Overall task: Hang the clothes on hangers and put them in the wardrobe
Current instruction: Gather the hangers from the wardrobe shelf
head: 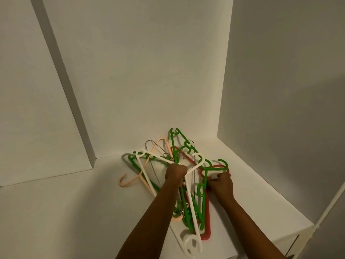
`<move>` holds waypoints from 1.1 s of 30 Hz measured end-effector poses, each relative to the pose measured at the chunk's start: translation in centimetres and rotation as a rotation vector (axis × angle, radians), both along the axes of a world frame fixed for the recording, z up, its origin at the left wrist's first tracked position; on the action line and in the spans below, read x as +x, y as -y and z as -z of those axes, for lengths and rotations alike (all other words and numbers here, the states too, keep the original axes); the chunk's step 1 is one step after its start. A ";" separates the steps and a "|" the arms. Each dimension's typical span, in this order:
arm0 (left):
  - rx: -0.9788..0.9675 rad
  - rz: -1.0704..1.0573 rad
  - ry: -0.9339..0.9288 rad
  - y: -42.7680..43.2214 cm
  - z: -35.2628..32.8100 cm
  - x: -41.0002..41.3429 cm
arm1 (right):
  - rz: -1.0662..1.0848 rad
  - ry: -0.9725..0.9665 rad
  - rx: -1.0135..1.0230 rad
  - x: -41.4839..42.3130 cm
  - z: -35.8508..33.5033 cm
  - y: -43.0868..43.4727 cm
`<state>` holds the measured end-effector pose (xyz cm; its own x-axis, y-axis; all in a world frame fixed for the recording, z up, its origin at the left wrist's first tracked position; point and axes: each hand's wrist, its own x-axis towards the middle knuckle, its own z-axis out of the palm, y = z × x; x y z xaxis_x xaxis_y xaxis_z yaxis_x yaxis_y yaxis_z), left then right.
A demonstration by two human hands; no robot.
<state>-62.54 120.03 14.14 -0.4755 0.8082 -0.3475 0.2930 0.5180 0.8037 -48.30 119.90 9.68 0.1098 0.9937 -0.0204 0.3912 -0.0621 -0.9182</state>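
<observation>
Left hand (176, 172) is fisting tangled hangers (195, 208) mid-pile. Right hand (222, 184) is gripping red hanger (207, 212). Pile is lying on white shelf (74, 212) near back-right corner, with open room left.

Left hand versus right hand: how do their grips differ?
The left hand is fisted round several hangers mid-pile; the right hand only pinches the red hanger at the pile's right edge. The left hand reaches farther back than the right hand. Both work the same pile.
</observation>
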 end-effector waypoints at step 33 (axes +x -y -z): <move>0.370 0.168 0.495 7.6 -6.5 8.4 | -0.008 -0.567 0.061 5.2 -7.4 9.5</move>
<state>-54.10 112.45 20.69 -0.1867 0.9663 -0.1771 -0.1054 0.1596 0.9815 -43.11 110.40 17.11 0.0913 0.9957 -0.0164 -0.1638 -0.0012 -0.9865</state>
